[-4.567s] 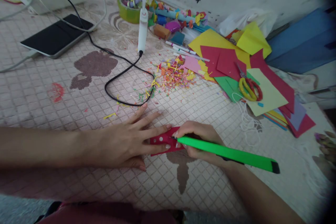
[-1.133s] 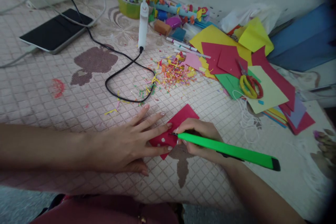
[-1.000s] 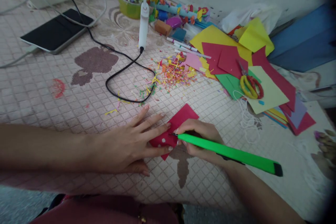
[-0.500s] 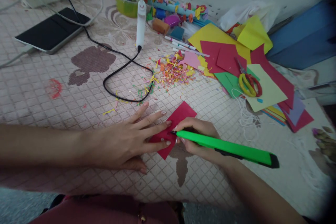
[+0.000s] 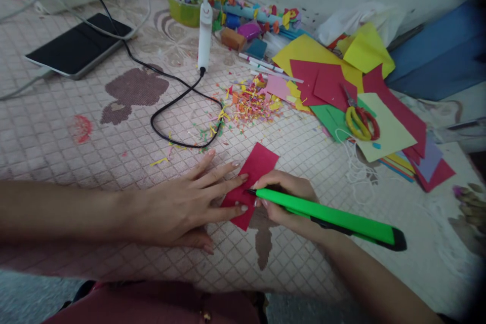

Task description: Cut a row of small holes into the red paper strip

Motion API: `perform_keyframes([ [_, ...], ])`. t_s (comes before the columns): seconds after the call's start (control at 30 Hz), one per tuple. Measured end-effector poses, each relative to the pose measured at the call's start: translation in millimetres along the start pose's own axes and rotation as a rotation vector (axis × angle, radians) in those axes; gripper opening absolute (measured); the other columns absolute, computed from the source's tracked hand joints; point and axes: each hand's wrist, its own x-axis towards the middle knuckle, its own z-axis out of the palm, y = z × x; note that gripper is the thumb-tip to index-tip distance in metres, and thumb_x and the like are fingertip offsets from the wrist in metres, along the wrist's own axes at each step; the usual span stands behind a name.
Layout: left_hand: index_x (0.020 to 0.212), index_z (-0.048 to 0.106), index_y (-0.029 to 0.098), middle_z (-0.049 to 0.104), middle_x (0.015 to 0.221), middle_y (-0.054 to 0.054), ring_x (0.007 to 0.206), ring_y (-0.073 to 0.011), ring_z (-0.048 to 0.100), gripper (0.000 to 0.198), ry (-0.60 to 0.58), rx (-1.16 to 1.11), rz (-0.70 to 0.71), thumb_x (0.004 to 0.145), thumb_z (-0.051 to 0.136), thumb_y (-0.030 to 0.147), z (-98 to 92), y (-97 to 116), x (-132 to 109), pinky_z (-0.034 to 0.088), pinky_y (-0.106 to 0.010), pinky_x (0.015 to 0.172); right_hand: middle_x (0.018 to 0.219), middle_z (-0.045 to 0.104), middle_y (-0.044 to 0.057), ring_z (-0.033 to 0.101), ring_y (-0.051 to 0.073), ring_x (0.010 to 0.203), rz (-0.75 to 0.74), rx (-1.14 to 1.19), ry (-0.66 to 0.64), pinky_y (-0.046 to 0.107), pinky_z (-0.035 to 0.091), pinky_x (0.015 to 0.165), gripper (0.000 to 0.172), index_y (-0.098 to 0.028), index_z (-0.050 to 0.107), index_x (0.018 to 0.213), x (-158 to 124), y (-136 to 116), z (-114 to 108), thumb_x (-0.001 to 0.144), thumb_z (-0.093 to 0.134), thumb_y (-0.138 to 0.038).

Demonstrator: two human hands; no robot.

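Red paper (image 5: 258, 164) lies on the quilted mat (image 5: 114, 147) under the left hand (image 5: 178, 207), its fingers (image 5: 228, 182) spread flat. The right hand (image 5: 288, 202) pinches a green knife (image 5: 334, 217), tip just beside those fingertips: a slip could nick them or slice the mat.

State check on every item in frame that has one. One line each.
left hand, open, flat, fingers pinning the red paper
right hand, closed around the green cutter
green cutter, tip on the red paper
red paper, flat on the mat
scissors, shut, lying on the paper sheets
tablet, screen dark
black cable, plugged into the white device
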Motion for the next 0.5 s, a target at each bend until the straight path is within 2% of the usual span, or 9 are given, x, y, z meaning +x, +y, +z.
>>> perform_keyframes([
  [0.13, 0.15, 0.053, 0.029, 0.045, 0.159, -0.018, 0.15, -0.0481, 0.035, 0.072, 0.005, 0.015, -0.023, 0.087, 0.075, 0.057, -0.1, 0.2, 0.6, 0.022, -0.076, 0.118, 0.075, 0.076, -0.004, 0.069, 0.01, 0.06, -0.004, -0.035, 0.042, 0.02, 0.053, 0.06, 0.022, -0.024, 0.07, 0.087, -0.6, -1.1, 2.1, 0.076, 0.06, -0.007],
  [0.3, 0.15, 0.053, 0.028, 0.047, 0.157, -0.02, 0.148, -0.0496, 0.037, 0.069, 0.007, 0.017, -0.038, 0.09, 0.073, 0.056, -0.3, 4.3, 2.5, 0.027, -0.078, 0.114, 0.074, 0.077, -0.003, 0.07, 0.011, 0.061, -0.016, -0.057, 0.067, 0.02, 0.054, 0.058, 0.023, -0.024, 0.07, 0.086, 0.2, -2.2, 2.6, 0.075, 0.059, -0.007],
  [0.4, 0.151, 0.052, 0.029, 0.049, 0.156, -0.02, 0.15, -0.048, 0.036, 0.07, 0.009, 0.002, -0.049, 0.09, 0.074, 0.055, -0.9, 5.1, 2.4, 0.025, -0.078, 0.116, 0.074, 0.077, -0.003, 0.071, 0.011, 0.061, -0.021, -0.055, 0.059, 0.02, 0.054, 0.058, 0.023, -0.024, 0.07, 0.086, 0.2, -2.0, 2.2, 0.075, 0.059, -0.007],
  [0.5, 0.153, 0.048, 0.03, 0.041, 0.162, -0.02, 0.153, -0.0456, 0.032, 0.073, -0.017, -0.023, -0.042, 0.09, 0.075, 0.052, -1.9, 3.0, 1.2, 0.02, -0.078, 0.118, 0.076, 0.078, -0.003, 0.071, 0.01, 0.061, -0.022, -0.031, 0.059, 0.019, 0.054, 0.058, 0.024, -0.024, 0.07, 0.088, -0.5, -0.9, 2.6, 0.075, 0.059, -0.007],
])
